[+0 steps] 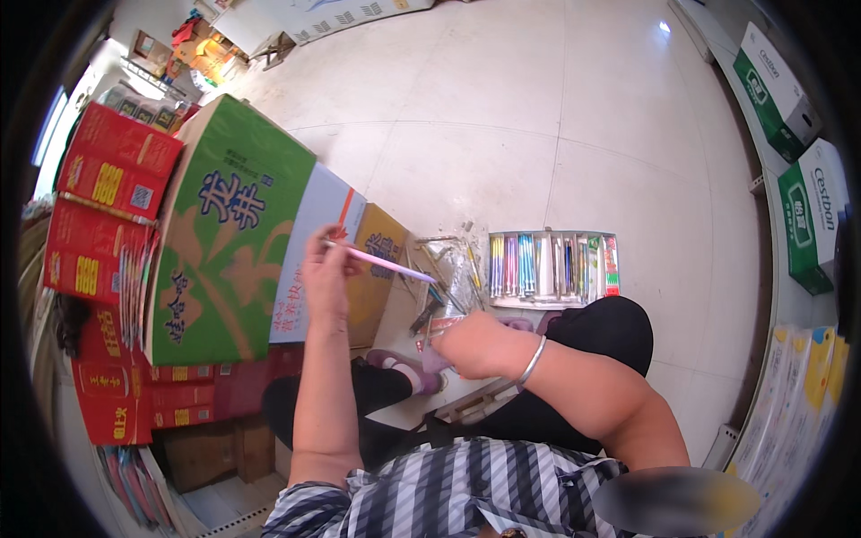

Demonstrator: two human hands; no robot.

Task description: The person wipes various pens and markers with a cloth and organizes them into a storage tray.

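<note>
My left hand [327, 276] is raised in front of the stacked cartons, with a slim pink and lilac pen [390, 261] between its fingers. The pen's tip points right and slightly down. Lower and to the right, my right hand [471, 343] is curled, palm down; its fingertips are hidden, so whether it grips anything is unclear. Pale purple cloth-like material [437, 361] shows beside it. Just past that hand, loose pens [473, 263] lie scattered on the floor by clear plastic. An open box [553, 302] holds rows of pens in several colours.
A green carton [229, 235], a pale blue carton [323, 202] and a yellow carton [380, 249] stand at left, beside red boxes [101, 255]. Along the right runs a shelf [757, 323] with green and white cartons [810, 222]. Pale tiled floor [471, 81] stretches ahead.
</note>
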